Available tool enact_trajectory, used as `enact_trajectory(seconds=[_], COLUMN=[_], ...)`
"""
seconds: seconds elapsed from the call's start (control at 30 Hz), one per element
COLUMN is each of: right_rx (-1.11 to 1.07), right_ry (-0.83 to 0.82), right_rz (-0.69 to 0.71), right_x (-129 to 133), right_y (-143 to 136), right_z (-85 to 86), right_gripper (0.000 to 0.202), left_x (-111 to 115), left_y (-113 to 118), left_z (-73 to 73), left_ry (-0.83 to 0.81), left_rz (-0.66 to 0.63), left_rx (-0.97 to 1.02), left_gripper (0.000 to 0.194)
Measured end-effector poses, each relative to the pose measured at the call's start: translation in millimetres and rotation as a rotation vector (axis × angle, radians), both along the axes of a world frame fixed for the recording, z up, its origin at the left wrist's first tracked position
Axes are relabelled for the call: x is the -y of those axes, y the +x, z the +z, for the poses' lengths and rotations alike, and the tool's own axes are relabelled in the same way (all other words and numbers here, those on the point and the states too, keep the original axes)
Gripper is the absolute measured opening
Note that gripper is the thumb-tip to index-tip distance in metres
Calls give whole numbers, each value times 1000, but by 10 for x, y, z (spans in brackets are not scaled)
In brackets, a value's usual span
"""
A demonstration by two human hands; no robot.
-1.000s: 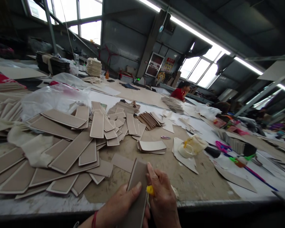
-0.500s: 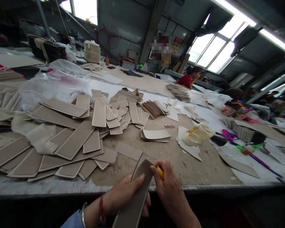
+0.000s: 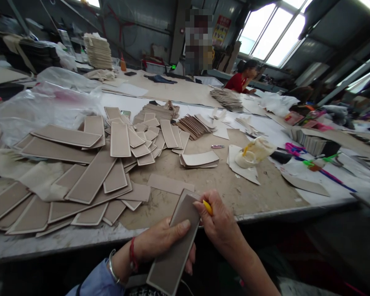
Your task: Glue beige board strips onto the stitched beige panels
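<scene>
Holding 1 taupe panel (image 3: 172, 255) by the near table edge (image 3: 68, 242).
Our left hand (image 3: 156, 243) pinches its middle; our right hand (image 3: 217, 213) closes round a yellow object (image 3: 207, 207) by its far corner. We judge it light, springy, best held by its long edges. Loose panels (image 3: 91, 176) lie left, scuffed sheeting (image 3: 243, 197) right, a window (image 3: 260, 31) far right.

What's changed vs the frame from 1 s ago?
The held strip drew back toward the person; its far end now sits nearer the front edge of the table. The right hand, with its yellow object, shifted toward that far end. The view tipped down. Nothing visibly taken or let go: the left hand kept the strip. The loose pile and pale stack stayed put.
</scene>
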State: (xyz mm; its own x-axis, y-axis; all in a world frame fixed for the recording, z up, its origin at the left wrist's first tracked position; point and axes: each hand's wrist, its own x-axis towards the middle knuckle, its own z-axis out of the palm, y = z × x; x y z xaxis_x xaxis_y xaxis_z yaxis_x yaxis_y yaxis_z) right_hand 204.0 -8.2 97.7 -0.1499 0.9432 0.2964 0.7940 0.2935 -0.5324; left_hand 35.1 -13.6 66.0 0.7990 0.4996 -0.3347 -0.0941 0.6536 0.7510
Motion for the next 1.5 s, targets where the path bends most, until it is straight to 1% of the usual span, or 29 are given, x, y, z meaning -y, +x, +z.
enact_trajectory(seconds=[0.13,0.27,0.5,0.67,0.77,0.9,1.0,1.1,1.33,1.5], right_rx=[8,24,-2,30,25,-25,-78,-137,-141,-145], right_ry=[4,27,-35,68,89,46,-60,-139,-128,-115], right_rz=[-1,18,14,22,53,66,53,27,-5,-4], right_x=[9,15,43,22,2,-8,-5,0,-29,-60], right_y=[-7,-24,-37,-15,6,33,49,59,75,103], right_z=[3,20,11,14,31,24,-4,-31,-97,-128], right_gripper=[16,13,11,11,9,9,10,9,12,13], left_x=[6,17,39,48,41,31,27,23,19,10], left_y=[-6,-7,18,41,52,55,56,64,104,142], left_z=[2,-48,-110,-141,-160,-167,-175,-203,-270,-295], left_ry=[26,37,28,10,1,-15,-31,-45,-110,-132], left_rz=[-8,-14,-12,10,4,4,14,19,35,41], left_rx=[-13,-19,-14,10,36,51,58,74,115,117], left_gripper=[55,55,55,57,57,54,48,50,52,50])
